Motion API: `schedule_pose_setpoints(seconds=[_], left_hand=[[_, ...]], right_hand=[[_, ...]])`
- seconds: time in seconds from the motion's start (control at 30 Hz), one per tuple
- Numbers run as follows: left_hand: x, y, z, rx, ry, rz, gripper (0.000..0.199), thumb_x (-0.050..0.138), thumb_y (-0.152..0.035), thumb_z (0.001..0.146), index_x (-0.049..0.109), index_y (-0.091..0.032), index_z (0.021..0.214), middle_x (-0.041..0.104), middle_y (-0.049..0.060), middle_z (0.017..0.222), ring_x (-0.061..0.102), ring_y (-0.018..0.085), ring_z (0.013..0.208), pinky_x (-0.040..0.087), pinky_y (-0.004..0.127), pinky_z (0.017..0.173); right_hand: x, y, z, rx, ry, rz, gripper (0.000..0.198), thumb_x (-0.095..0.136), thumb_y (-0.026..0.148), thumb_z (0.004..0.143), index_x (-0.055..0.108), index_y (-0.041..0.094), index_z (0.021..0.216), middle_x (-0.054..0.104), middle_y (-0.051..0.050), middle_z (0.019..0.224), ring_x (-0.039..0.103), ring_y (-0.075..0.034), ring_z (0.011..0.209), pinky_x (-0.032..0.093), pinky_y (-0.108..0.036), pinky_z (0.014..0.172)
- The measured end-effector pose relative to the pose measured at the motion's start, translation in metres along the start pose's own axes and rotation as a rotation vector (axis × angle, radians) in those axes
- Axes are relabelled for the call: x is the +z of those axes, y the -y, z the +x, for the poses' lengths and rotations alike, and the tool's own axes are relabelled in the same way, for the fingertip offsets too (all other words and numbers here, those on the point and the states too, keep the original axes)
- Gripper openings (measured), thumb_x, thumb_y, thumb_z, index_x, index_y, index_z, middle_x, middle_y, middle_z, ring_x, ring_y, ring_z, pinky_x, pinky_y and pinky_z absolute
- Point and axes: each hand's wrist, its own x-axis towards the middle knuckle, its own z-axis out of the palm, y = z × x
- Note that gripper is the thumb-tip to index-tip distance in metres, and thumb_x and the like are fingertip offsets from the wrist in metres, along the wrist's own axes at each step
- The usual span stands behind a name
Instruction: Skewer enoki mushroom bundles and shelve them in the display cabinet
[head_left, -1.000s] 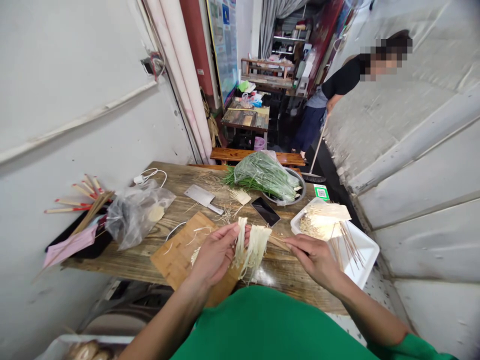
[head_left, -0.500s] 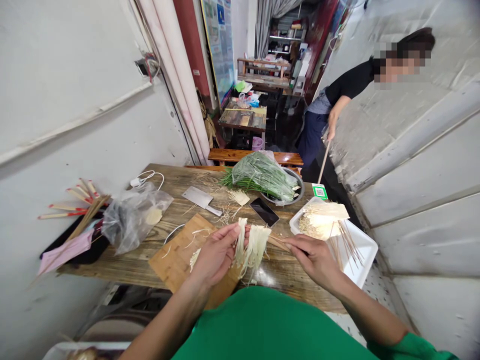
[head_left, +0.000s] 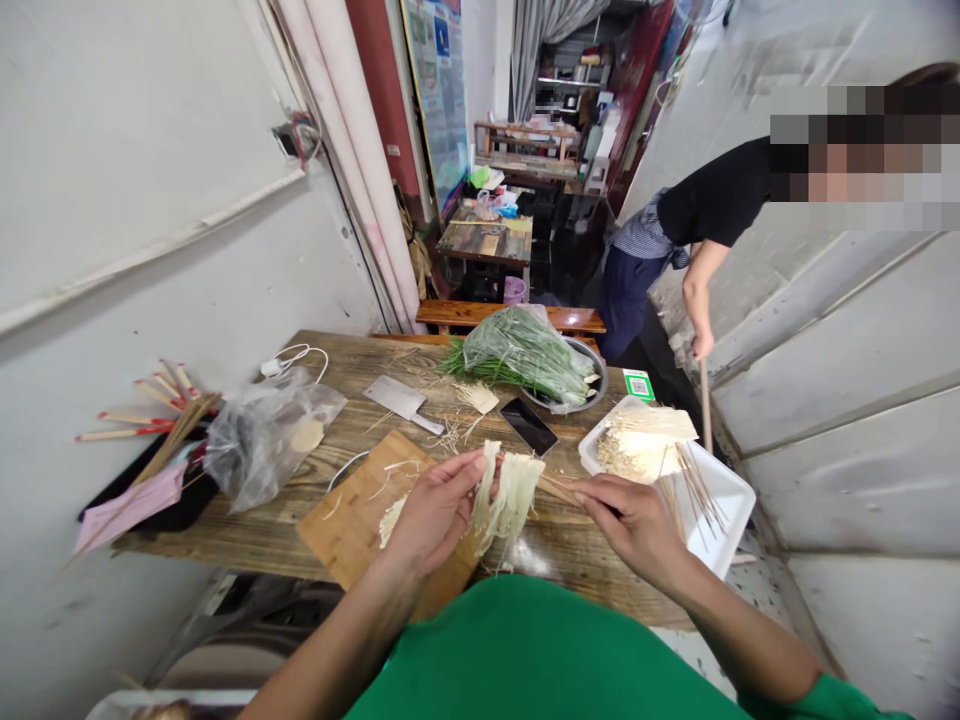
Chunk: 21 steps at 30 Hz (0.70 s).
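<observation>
My left hand pinches a small bunch of pale enoki mushrooms between thumb and fingers. More of the strands hang down from a thin bamboo skewer just to the right. The handle end of what looks like several bamboo skewers is gripped in my right hand, which is closed. Both hands are over the table's front part. Beneath my left hand lies a wooden cutting board, with loose strands and another pale bunch partly hidden by the hand.
A cleaver, a phone and a bowl with bagged green vegetables lie farther back. On the right, a white tray holds pale bunches and skewers. A plastic bag is left. A person bends, holding a pole.
The person at the right has moved farther right and nearer, with the pole now behind the tray. My hands and the mushrooms have hardly moved.
</observation>
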Motion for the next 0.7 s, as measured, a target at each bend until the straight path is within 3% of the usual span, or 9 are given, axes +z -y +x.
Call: schedule_pose_setpoints(seconds=[0.7], left_hand=[[0.0089, 0.0016, -0.0009, -0.010, -0.023, -0.094, 0.018, 0.073, -0.021, 0.066, 0.067, -0.012, 0.082, 0.068, 0.004, 0.075, 0.059, 0.009, 0.059, 0.048, 0.018, 0.060]], right_hand=[[-0.0030, 0.0021, -0.0010, -0.013, 0.004, -0.034, 0.023, 0.046, 0.023, 0.088, 0.068, 0.020, 0.097, 0.067, -0.006, 0.077, 0.062, -0.016, 0.068, 0.051, -0.027, 0.061]])
